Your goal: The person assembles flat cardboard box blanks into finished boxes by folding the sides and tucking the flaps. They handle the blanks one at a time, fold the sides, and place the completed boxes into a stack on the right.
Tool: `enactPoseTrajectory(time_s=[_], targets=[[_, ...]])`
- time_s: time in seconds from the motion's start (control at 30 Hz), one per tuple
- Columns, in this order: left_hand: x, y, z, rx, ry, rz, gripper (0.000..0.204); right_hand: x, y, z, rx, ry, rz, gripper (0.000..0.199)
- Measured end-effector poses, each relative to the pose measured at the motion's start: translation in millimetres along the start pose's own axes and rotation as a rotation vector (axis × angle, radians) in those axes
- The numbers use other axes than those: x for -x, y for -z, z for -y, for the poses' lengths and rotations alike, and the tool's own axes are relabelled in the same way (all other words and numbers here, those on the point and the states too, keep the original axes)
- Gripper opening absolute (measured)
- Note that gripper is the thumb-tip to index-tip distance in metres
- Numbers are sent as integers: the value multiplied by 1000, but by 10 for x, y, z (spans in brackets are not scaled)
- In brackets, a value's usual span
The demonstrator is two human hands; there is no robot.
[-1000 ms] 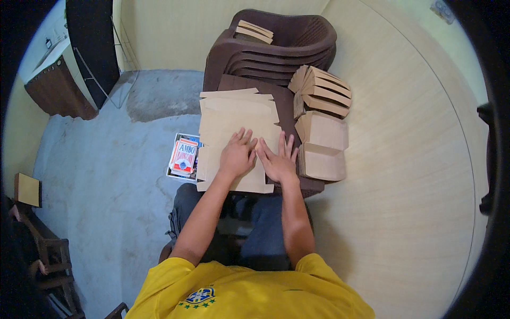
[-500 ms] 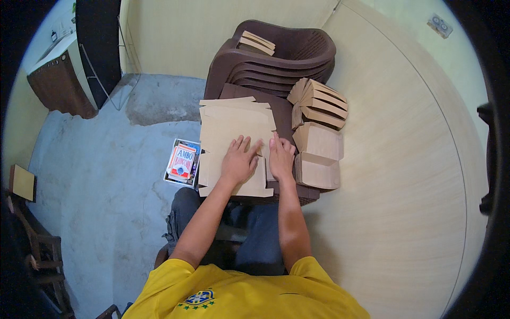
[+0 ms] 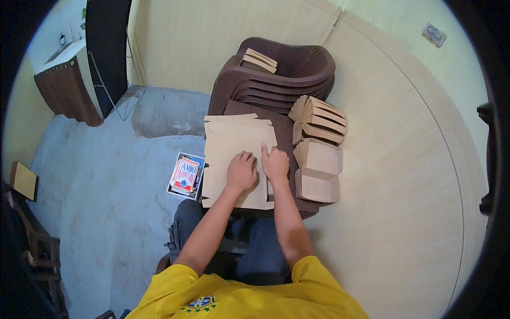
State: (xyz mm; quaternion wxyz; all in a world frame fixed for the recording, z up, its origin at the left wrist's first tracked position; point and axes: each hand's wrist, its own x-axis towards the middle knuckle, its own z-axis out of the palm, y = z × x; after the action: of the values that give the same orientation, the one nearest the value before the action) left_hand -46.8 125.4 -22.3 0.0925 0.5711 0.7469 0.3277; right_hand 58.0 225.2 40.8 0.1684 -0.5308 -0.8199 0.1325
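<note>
A flat tan cardboard box blank (image 3: 223, 151), with slits and tabs along its edges, lies on a dark brown seat in front of me. My left hand (image 3: 242, 173) rests on its middle, fingers bent and drawn together; whether anything is pinched under them is hidden. Beside it, my right hand (image 3: 275, 165) is at the blank's right edge. Its thumb points away from me along the sheet while the other fingers curl down, hiding what they may grip. A partly folded open cardboard box (image 3: 319, 183) lies to the right of that hand.
Brown stacked plastic chairs (image 3: 287, 80) stand ahead, with folded card pieces (image 3: 259, 60) on top. Fanned folded cartons (image 3: 321, 118) lie against the right wall. On the floor at left sits a white basket (image 3: 175, 192) holding a red-and-white packet (image 3: 186, 175).
My left hand's spread fingers have bent and drawn together. The right hand has shifted slightly left, its thumb now stretched out. The whole view has shifted, so the scene sits lower.
</note>
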Motion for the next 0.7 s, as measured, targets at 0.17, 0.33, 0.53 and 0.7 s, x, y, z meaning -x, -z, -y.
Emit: enactPoseTrajectory(time_s=[0.17, 0.33, 0.53, 0.7], targets=[[-162, 161, -237, -174, 101, -34, 51, -146, -185, -110, -230, -189, -181, 62], [-97, 141, -257, -143, 93, -75, 68, -289, -216, -245, -535, -231, -110, 50], [-180, -5, -7, 142, 29, -198, 79, -37, -360, -211, -580, 159, -160, 41], [-174, -52, -21, 7, 20, -69, 82, -83, -522, -292, -692, 116, -328, 37]])
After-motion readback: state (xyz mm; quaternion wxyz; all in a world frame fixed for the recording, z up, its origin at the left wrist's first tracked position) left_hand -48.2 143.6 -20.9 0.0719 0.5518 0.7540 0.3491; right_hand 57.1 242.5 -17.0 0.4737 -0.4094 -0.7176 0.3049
